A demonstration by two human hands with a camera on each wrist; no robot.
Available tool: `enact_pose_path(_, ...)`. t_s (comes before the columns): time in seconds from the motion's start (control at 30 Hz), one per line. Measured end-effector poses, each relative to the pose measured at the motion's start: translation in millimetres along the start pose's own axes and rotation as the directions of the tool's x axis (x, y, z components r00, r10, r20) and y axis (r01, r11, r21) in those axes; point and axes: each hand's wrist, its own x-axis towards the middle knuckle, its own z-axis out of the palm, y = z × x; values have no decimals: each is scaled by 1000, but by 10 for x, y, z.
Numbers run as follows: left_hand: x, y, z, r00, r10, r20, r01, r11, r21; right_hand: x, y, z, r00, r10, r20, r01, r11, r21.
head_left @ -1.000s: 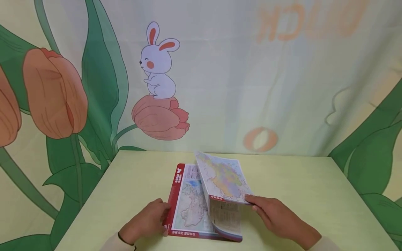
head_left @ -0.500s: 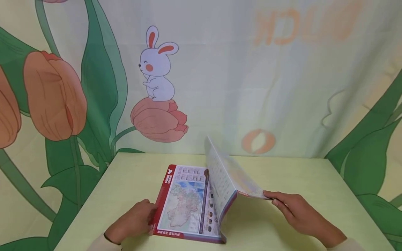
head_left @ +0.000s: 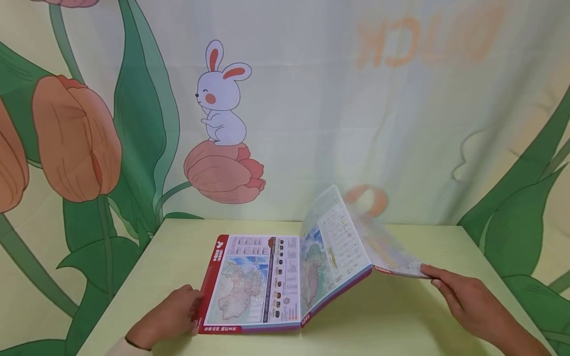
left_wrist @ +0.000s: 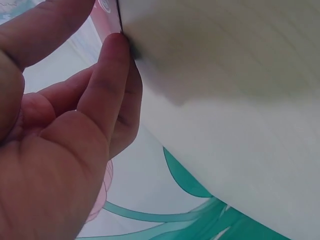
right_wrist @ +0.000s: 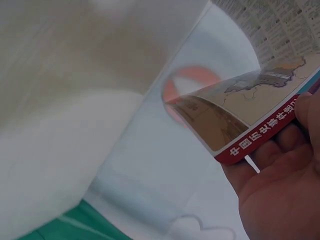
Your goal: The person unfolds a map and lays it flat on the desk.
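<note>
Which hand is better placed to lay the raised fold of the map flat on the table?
Probably the right hand: it pinches the raised panel's edge of the map, while the left hand holds the flat side.

Your left hand (left_wrist: 55,145) fills the left half. Fingertips (left_wrist: 116,47) touch a thin red-edged sheet (left_wrist: 102,12) at the pale table's edge (left_wrist: 230,100). Below: backdrop (left_wrist: 150,200) with green leaf print.
</note>
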Motion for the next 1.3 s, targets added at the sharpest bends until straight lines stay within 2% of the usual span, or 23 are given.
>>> enact_pose_path(0.13,34,-76,-22,1000,15,-2,-15,1000,11,-68,122,-106,999,-28,-37,23,991,-130)
enact_pose_path(0.3,95,-168,-72,1000,18,-6,-18,999,28,-183,182,-188,1000,17,7,-15,973,-231)
enact_pose_path(0.5,130,-282,-140,1000,25,-4,-24,999,34,-392,223,-206,987,129,99,-97,956,-278)
enact_pose_path(0.7,149,-358,-180,1000,14,14,-15,999,31,-487,232,-185,944,257,207,-194,939,-283)
enact_pose_path(0.9,157,-375,-206,1000,7,7,-7,998,60,-580,336,-70,937,243,252,-170,945,-278)
enact_pose_path(1.07,164,-398,-212,1000,-3,-5,3,998,64,-690,383,75,906,257,335,-176,951,-255)
enact_pose_path(1.3,112,-388,-220,1000,-10,19,8,996,92,-724,343,95,834,338,437,-252,937,-244)
